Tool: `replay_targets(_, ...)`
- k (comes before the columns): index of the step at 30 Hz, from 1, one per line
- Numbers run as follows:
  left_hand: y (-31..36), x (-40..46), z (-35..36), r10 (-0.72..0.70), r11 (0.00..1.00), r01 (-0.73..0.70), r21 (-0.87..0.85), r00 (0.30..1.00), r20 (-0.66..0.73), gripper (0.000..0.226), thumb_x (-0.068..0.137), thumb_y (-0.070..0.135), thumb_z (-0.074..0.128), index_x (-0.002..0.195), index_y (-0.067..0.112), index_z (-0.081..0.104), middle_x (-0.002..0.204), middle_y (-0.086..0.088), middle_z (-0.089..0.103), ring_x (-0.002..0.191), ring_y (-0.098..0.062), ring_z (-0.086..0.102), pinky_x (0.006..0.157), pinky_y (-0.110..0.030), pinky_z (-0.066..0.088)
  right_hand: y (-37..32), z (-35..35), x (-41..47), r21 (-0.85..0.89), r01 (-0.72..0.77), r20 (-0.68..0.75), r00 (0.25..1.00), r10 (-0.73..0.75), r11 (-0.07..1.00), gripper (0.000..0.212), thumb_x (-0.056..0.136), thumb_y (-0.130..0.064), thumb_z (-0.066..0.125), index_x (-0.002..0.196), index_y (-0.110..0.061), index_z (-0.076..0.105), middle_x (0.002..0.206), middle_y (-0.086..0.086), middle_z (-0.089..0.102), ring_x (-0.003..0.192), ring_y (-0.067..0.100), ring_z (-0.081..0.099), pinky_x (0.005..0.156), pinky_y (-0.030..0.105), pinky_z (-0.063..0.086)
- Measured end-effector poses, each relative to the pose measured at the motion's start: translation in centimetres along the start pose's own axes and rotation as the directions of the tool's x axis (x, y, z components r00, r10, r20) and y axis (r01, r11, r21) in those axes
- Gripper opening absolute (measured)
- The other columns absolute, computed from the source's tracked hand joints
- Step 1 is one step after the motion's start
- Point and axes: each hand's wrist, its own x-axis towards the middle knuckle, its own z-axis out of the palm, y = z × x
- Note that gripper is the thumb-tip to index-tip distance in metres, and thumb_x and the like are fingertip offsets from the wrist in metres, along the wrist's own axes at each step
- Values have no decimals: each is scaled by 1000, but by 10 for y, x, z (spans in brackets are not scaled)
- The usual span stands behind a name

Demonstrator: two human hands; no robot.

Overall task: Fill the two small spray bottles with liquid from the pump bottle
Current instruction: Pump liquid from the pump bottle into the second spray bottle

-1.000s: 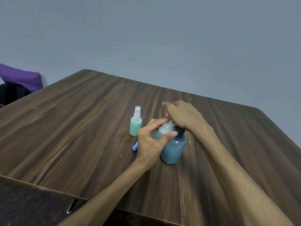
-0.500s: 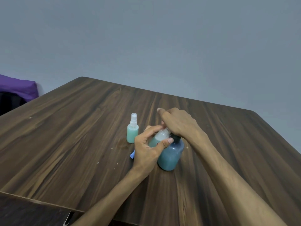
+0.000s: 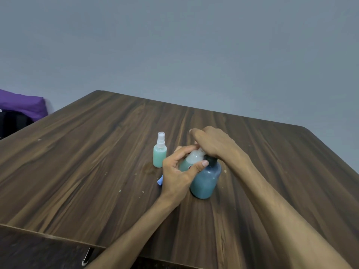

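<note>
- left hand [image 3: 177, 176]: fingers curl round second spray bottle [image 3: 191, 161], tilting its mouth under the pump bottle [image 3: 206, 179] spout.
- right hand [image 3: 214, 145]: fingers bent, pressing the pump.
- filled spray bottle [image 3: 159, 154]: upright, left of pump bottle.

small spray bottles [image 3: 159, 153] [image 3: 191, 160]: 2 | pump bottle [image 3: 205, 180]: 1 | hands [image 3: 175, 176] [image 3: 215, 144]: 2 | table [image 3: 81, 152]: 1 | blue cap [image 3: 159, 181]: 1

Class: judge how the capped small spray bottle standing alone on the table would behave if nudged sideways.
The spray bottle stands tall and narrow, so it probably tips easily. Green liquid fills most of its body, likely steadying it somewhat. Being round, it would probably roll once down.
</note>
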Motion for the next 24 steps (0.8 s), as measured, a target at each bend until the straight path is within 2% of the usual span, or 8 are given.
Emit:
replay_targets(2, -3, -1, -2, -8, 1000, 8, 16, 1000, -5, 44, 78, 26, 86, 115, 6, 76, 108, -11, 76, 106, -30, 73, 97, -53, 58, -2, 0, -3, -49, 3, 14, 1000, -2, 999, 43, 101, -46, 38, 86, -17, 67, 89, 2, 67, 78, 19, 58, 77, 41, 43)
replay_targets(4, -4, -3, -2, 1, 1000, -1, 8, 1000, -16, 42, 78, 26, 86, 114, 7, 76, 109, -12, 76, 107, -32, 73, 97, -56, 58, -1, -1, -5, -19, 6, -25, 1000, -7, 1000, 47, 101, -47, 38, 89, -16, 71, 89, 1, 68, 79, 19, 59, 79, 41, 44)
replay_targets(9, -2, -2, -1, -20, 1000, 20, 19, 1000, -7, 44, 78, 27, 86, 113, 4, 75, 108, -14, 76, 106, -31, 73, 97, -55, 58, -6, -2, -5, -58, -16, 39, 999, 18, 998, 36, 96, -40, 40, 91, -18, 68, 92, 4, 66, 81, 23, 60, 75, 40, 42)
replay_targets(12, -2, -3, -2, -13, 1000, 13, 2, 1000, -19, 43, 78, 26, 86, 115, 6, 75, 110, -16, 76, 108, -32, 73, 99, -53, 58, -5, -4, -3, -23, -6, 0, 1000, 6, 1000, 41, 96, -44, 40, 92, -17, 71, 94, 4, 71, 86, 25, 63, 80, 41, 45)
replay_targets(16, -3, -1, -2, -21, 999, 21, 25, 1000, -2, 43, 78, 26, 86, 112, 3, 75, 107, -15, 76, 105, -34, 73, 96, -59, 57, -5, -1, -4, -65, -14, 33, 999, 16, 998, 35, 98, -39, 39, 86, -17, 64, 88, 4, 65, 77, 20, 56, 75, 40, 41)
replay_targets(20, -1, -3, -1, 0, 1000, 1, 20, 1000, -17, 41, 78, 27, 85, 114, 8, 76, 108, -12, 77, 108, -32, 73, 98, -52, 58, -1, -2, -4, 6, -3, -32, 999, 3, 1000, 42, 97, -44, 39, 88, -17, 70, 90, 3, 70, 84, 25, 62, 79, 41, 44)
replay_targets(24, 0, -2, -2, -28, 999, 28, 14, 1000, -10, 42, 78, 26, 85, 113, 4, 75, 107, -13, 76, 106, -32, 73, 98, -55, 57, -3, 0, -4, -54, 10, -20, 1000, -11, 999, 38, 98, -42, 40, 83, -17, 65, 86, 2, 65, 77, 20, 57, 77, 40, 41)
